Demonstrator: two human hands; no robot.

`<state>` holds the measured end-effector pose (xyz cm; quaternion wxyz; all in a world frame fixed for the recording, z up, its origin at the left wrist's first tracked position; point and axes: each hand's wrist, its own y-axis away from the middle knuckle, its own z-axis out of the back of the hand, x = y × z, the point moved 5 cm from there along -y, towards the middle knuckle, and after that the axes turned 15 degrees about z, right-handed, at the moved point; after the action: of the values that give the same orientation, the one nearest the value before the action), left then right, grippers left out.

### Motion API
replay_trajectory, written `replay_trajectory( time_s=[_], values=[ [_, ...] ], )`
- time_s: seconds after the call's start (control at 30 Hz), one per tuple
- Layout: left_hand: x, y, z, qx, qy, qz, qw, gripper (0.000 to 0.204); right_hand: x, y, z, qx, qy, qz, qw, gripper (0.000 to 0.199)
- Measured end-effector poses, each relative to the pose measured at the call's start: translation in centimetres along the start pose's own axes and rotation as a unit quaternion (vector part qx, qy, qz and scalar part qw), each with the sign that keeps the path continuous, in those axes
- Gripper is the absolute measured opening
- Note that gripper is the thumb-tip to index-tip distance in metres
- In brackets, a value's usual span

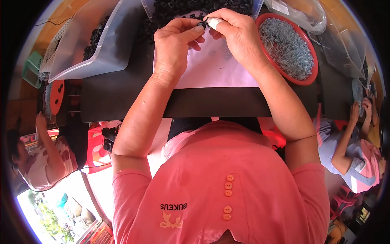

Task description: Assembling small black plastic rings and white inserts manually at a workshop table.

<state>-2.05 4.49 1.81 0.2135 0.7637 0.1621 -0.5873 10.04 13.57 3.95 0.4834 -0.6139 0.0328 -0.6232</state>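
Both of my hands meet at the far middle of the table, above a white sheet [221,75]. Between the thumb and fingers of my left hand [174,42] is a small black part [202,25], its exact kind too small to make out. My right hand [241,38] is pinched close against it, with a white wrap [214,23] on one digit. Whatever the right fingertips grip is hidden. Just beyond the hands lies a heap of black parts [183,7]. To the right stands a red oval tray [313,75] filled with small, pale, clear-looking pieces [286,49].
A translucent bin [101,61] with black parts stands on the left of the dark table [239,103]. At the far right are a clear plastic bag [304,18] and another clear bin [341,49]. One person [48,154] sits at left, others [353,150] at right.
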Motion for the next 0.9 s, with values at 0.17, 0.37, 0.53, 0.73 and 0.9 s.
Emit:
replay_trajectory(
  time_s=[0.17, 0.37, 0.53, 0.73, 0.9],
  values=[
    [-0.2, 0.4, -0.1, -0.009, -0.01, -0.005, 1.0, 0.011, -0.2, 0.2, -0.3, 0.016, -0.073, -0.057, 0.996, 0.019],
    [-0.3, 0.9, -0.3, -0.02, -0.024, -0.026, 0.999, 0.011, -0.1, 0.3, -0.4, 0.007, 0.001, 0.009, 1.0, 0.017],
    [-0.3, 1.0, -0.3, -0.025, -0.033, -0.038, 0.998, 0.011, 0.8, 0.2, -0.2, 0.015, 0.073, 0.048, 0.996, 0.016],
    [-0.2, 1.1, -0.5, -0.019, -0.015, -0.029, 0.999, 0.01, 2.0, 0.4, 0.1, 0.029, 0.169, 0.14, 0.975, 0.015],
    [0.0, 1.2, -0.7, -0.015, -0.049, -0.007, 0.999, 0.014, 1.9, 0.6, 0.1, 0.037, 0.183, 0.153, 0.97, 0.013]
  ],
)
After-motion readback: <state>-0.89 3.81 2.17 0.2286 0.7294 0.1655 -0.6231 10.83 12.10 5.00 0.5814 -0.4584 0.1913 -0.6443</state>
